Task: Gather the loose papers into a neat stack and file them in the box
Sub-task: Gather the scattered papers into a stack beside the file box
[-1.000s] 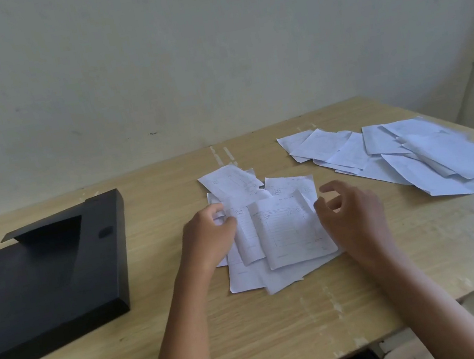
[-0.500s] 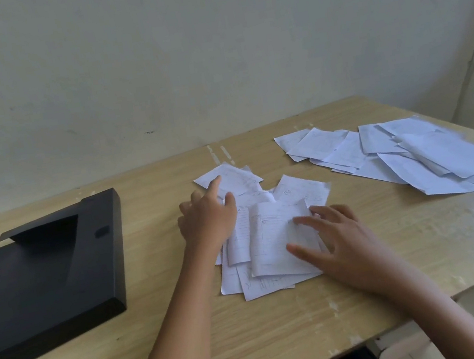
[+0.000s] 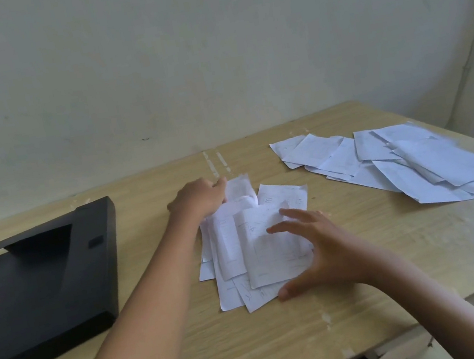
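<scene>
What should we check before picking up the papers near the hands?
1. Near pile of papers squared up: not ok, sheets fan out unevenly.
2. Left hand gripping a sheet at the pile's far end: cannot tell, blurred.
3. Right hand on the pile: ok, fingers spread over it.
4. Far pile of papers gathered: not ok, scattered apart on the table.
5. Black box within reach: ok, beside the left arm.

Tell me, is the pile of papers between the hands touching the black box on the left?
Apart. The head view shows a strip of bare wooden table between the black box and the near pile of papers.
</scene>
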`<state>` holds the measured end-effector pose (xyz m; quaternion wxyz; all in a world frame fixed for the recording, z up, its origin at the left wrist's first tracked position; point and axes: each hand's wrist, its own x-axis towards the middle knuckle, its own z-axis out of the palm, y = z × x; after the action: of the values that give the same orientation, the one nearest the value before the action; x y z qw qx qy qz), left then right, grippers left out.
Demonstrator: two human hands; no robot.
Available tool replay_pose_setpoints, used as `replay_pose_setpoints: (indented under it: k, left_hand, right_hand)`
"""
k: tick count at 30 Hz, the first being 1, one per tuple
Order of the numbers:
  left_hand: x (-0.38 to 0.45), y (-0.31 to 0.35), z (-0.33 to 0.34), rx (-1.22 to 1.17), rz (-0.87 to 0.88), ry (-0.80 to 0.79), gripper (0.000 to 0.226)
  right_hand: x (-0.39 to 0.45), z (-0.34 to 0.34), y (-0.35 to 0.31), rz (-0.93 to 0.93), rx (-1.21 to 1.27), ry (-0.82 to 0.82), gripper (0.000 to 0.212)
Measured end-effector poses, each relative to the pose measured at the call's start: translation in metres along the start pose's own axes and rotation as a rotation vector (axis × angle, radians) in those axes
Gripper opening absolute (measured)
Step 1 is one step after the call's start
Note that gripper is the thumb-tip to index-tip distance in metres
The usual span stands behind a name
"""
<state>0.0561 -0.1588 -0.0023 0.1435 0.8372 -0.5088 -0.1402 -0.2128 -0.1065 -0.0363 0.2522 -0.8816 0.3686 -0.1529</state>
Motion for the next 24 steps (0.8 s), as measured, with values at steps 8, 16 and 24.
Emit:
replay_pose_setpoints:
  k: [8, 16, 24]
  left_hand:
    - [0.005, 0.018, 0.021, 0.227, 0.083, -0.094, 0.058]
    - [-0.012, 0.013, 0.0, 0.064, 0.101, -0.033, 0.059]
    - [-0.071, -0.027, 0.015, -0.252, -0.071, 0.283, 0.059]
  right_hand:
    - [0.001, 0.012, 0.003, -0.105, -0.075, 0.081, 0.076]
    - [0.006, 0.016, 0.005, -0.097, -0.127, 0.16, 0.062]
    - [0.037, 0.006, 0.02, 0.324, -0.056, 0.325, 0.056]
